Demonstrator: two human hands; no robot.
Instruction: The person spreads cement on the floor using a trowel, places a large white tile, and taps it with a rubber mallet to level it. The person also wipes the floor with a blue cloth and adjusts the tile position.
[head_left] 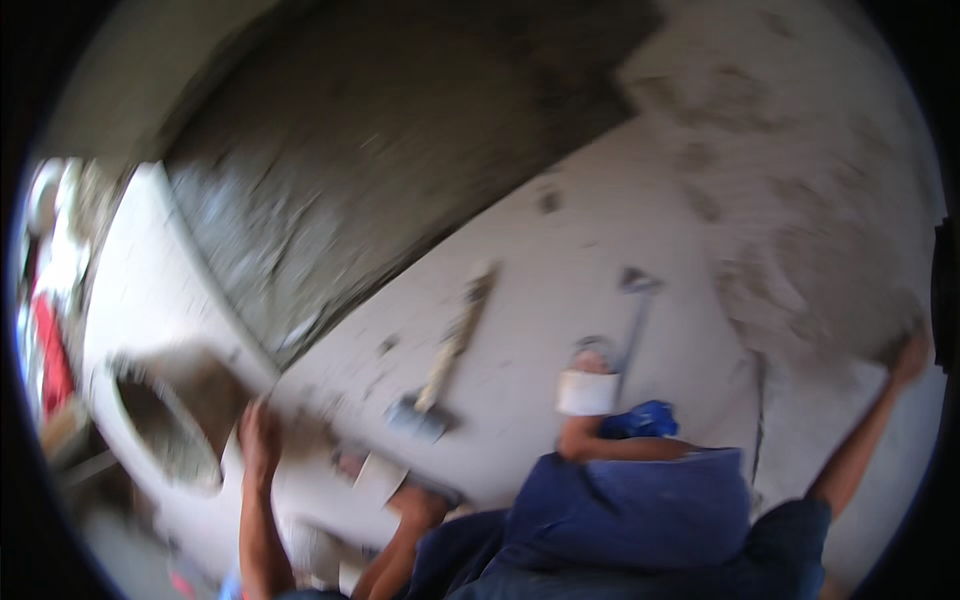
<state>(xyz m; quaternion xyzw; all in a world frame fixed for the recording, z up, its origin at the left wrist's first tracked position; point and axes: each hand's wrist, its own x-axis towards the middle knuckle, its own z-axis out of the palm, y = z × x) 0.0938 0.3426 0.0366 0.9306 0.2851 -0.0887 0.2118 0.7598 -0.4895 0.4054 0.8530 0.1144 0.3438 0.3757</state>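
Note:
Beside a tipped bucket [215,400] stands my left hand [260,438], close to its right side. The fingers look bunched but are blurred, and whether they touch the bucket is unclear. Grey muck lines the bucket's opening. Far out to the right, my right hand [908,360] reaches to the smeared floor. Its fingers seem closed around something dark that I cannot make out. On the pale floor between my hands lies a mallet [418,418] with a grey head and light handle. A thin-handled tool [638,315] lies beside my right foot.
Dark wet mortar [400,150] covers the far area, ending in a straight edge. Grey-brown smears [800,260] spread over the floor at right. My sandalled feet [588,385] stand on the pale floor [520,330]. A red object [52,355] lies at the far left.

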